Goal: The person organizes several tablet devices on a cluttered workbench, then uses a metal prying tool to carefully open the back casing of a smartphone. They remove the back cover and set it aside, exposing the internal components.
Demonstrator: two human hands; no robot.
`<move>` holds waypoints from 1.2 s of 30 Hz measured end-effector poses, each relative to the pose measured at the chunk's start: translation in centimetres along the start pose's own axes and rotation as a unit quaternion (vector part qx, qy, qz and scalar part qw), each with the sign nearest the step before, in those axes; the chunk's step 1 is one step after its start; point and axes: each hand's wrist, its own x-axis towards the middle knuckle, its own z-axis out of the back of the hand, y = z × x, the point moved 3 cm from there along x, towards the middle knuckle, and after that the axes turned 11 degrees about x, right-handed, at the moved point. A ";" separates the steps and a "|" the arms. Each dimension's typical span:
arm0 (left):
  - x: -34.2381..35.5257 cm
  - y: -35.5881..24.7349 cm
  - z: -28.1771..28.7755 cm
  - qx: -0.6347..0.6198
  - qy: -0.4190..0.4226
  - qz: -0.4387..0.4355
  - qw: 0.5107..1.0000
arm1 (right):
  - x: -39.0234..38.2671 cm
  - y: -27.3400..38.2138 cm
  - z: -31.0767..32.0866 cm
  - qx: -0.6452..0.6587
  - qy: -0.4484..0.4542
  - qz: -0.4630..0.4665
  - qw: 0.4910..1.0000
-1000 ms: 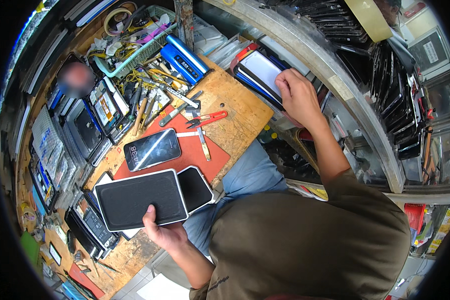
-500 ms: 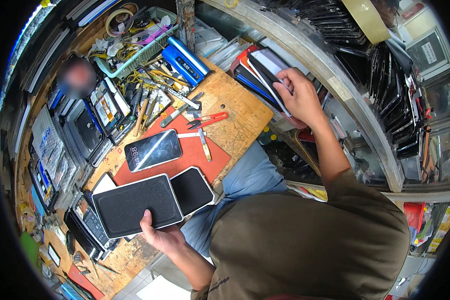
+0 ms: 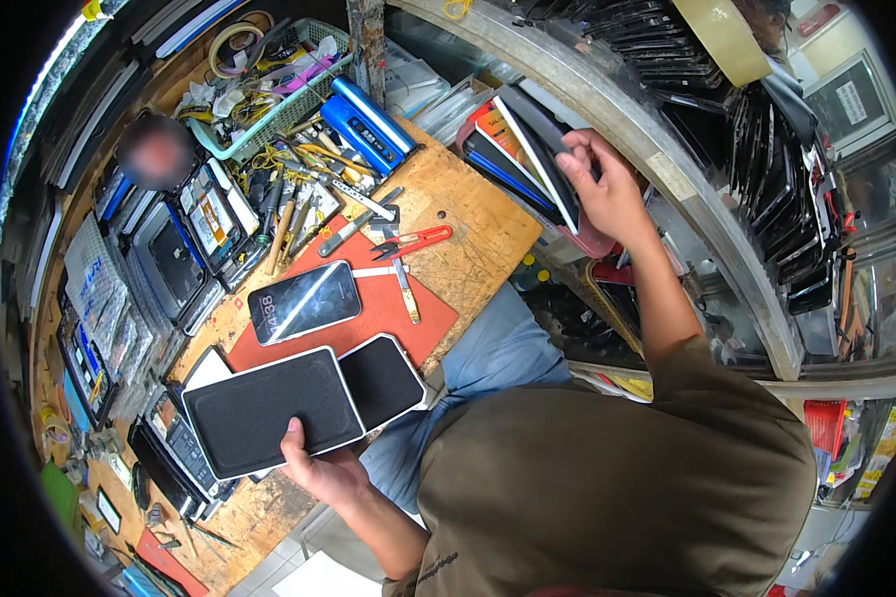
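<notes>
My left hand [image 3: 324,470] holds a shallow, white-rimmed box piece with a black inside [image 3: 272,413] by its near edge, thumb on top. A second white-edged black piece [image 3: 383,381] lies partly under it. At the right, my right hand [image 3: 607,184] reaches into a reddish bin [image 3: 595,242] of upright flat panels, fingers curled at a dark flat panel [image 3: 553,127]. A white-edged panel [image 3: 540,159] leans beside it, with an orange printed card [image 3: 498,132] behind. A smartphone [image 3: 306,301] with a lit screen lies on the red-brown mat [image 3: 423,316].
Red-handled snips [image 3: 423,239], a knife [image 3: 343,234] and a blue device [image 3: 368,129] lie on the wooden bench [image 3: 483,224]. A green basket [image 3: 229,139] holds clutter. Opened tablets [image 3: 209,214] stand at left. A metal-framed glass case [image 3: 667,179] curves along the right.
My right hand has shifted slightly right, its fingers moving over the panels. The white-edged panel now leans apart, baring more of the orange card. My left hand stays nearly still.
</notes>
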 end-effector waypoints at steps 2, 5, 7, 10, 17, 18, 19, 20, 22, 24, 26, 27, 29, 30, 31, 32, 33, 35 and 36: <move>-0.4 -0.3 -1.7 0.059 0.018 0.014 0.998 | -0.9 1.5 -0.9 0.008 0.024 0.017 1.000; -1.7 -0.8 -6.4 0.170 0.221 -0.032 0.960 | -1.8 4.0 -2.8 0.063 0.033 0.060 0.996; -2.5 0.0 -10.4 0.220 0.318 -0.077 0.919 | -2.6 5.8 -4.2 0.093 0.046 0.054 0.993; -4.0 2.2 -14.8 0.177 0.442 -0.008 0.879 | -4.6 8.8 -6.7 0.149 0.125 0.088 0.977; -4.6 3.9 -14.8 0.117 0.456 0.001 0.882 | -6.7 10.3 -9.2 0.227 0.173 0.087 0.954; -4.3 4.0 -14.5 0.136 0.441 -0.010 0.887 | -6.8 10.3 -8.9 0.252 0.180 0.077 0.948; -4.1 4.0 -14.2 0.162 0.417 -0.029 0.894 | -6.8 10.6 -8.9 0.251 0.206 0.084 0.942; -3.7 4.0 -13.9 0.233 0.426 -0.024 0.874 | -6.9 11.1 -8.9 0.263 0.221 0.103 0.934; -3.5 4.1 -13.6 0.231 0.367 -0.063 0.899 | -6.8 11.9 -8.6 0.264 0.220 0.146 0.928; -3.0 3.7 -13.0 0.190 0.306 -0.097 0.928 | -6.4 12.1 -8.2 0.250 0.189 0.193 0.930; -2.0 3.0 -11.9 0.145 0.225 -0.092 0.959 | -5.3 11.1 -6.8 0.133 0.126 0.254 0.950; -1.3 2.4 -11.1 0.115 0.202 -0.079 0.969 | -4.7 10.3 -6.1 0.086 0.100 0.273 0.953; 0.0 0.8 -9.6 0.040 0.170 -0.098 0.980 | -3.2 7.9 -4.6 -0.035 0.072 0.279 0.957; 0.5 0.1 -8.5 0.048 0.142 -0.080 0.985 | -2.3 6.4 -3.8 -0.118 0.084 0.246 0.958; 0.7 -0.5 -7.7 0.027 0.137 -0.064 0.988 | -1.2 4.9 -2.6 -0.130 0.056 0.202 0.969; 0.9 -1.0 -6.9 -0.003 0.135 -0.057 0.989 | -0.1 3.3 -1.4 -0.151 0.043 0.140 0.978; 0.8 -1.4 -6.3 -0.015 0.168 -0.046 0.985 | 1.3 1.8 -0.5 -0.240 0.044 0.104 0.964; 0.6 -1.5 -5.5 -0.040 0.176 -0.028 0.983 | 2.8 -0.7 0.7 -0.412 0.051 -0.012 0.910; 0.4 -1.6 -5.5 -0.053 0.187 -0.033 0.980 | 2.7 -0.8 0.9 -0.358 0.013 0.040 0.933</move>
